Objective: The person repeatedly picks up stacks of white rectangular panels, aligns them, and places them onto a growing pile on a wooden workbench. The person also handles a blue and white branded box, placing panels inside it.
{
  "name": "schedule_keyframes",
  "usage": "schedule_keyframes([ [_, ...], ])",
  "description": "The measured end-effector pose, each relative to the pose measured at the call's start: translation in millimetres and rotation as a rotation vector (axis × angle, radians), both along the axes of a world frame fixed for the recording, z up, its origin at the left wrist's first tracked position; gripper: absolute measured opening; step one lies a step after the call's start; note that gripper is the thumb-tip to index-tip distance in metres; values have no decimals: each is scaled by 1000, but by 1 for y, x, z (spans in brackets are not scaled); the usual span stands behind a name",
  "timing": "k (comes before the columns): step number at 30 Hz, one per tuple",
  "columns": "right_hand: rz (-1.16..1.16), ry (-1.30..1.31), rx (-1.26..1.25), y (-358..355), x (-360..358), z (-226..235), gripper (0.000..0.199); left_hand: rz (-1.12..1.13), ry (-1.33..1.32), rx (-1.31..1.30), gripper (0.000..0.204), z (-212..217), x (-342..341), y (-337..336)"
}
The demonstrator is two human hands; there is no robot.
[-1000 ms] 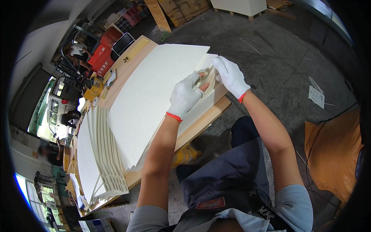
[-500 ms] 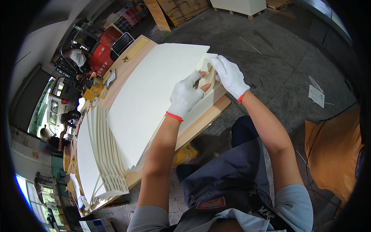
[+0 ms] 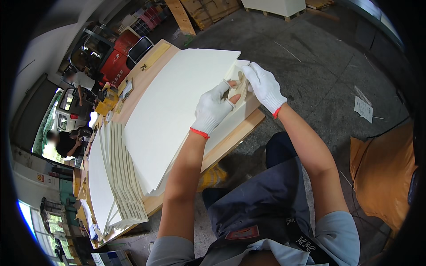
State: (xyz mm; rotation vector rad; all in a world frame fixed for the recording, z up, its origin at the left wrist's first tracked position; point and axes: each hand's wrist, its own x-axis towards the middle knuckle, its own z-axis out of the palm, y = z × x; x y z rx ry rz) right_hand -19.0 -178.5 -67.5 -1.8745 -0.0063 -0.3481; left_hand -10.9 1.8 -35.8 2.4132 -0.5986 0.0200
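Both hands gloved in white knit, red cuffs. Left hand [image 3: 214, 107] and right hand [image 3: 264, 85] pinch shut on the near right corner of a stack of cream paperboard sheets [image 3: 173, 111], fingers curled around the edge. Stack lies flat on wooden bench [image 3: 230, 142]. Fanned pile of similar sheets [image 3: 116, 177] just left, on same bench.

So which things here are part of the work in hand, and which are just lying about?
In hand:
left hand and right hand, both gloved, pinching a small cream piece
large cream sheet under them

Lying about:
fanned stack of sheets
paper scrap on the floor
orange cloth
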Motion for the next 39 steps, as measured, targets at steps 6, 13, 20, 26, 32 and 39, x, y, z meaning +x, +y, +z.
schedule_keyframes([
  [6, 1, -10, -3, 0, -1, 2, 49, -4, 6, -21, 39, -4, 3, 1],
  [13, 1, -8, -122, 0, 0, 3, 52, 23, -130, 37, 34, -4, 1, 2],
  [20, -26, -29, -91, -2, 4, -5, 49, 6, -15, 50, 32, 7, -6, -4],
  [26, -19, -39, -50, -2, 7, -8, 49, -1, -132, 43, 37, -5, 1, -2],
  [32, -26, -32, -45, -3, 4, -5, 49, -27, -135, 32, 37, -2, -1, -3],
  [39, -50, -64, -75, -2, 2, -4, 48, 7, -194, 58, 31, -5, 0, -2],
])
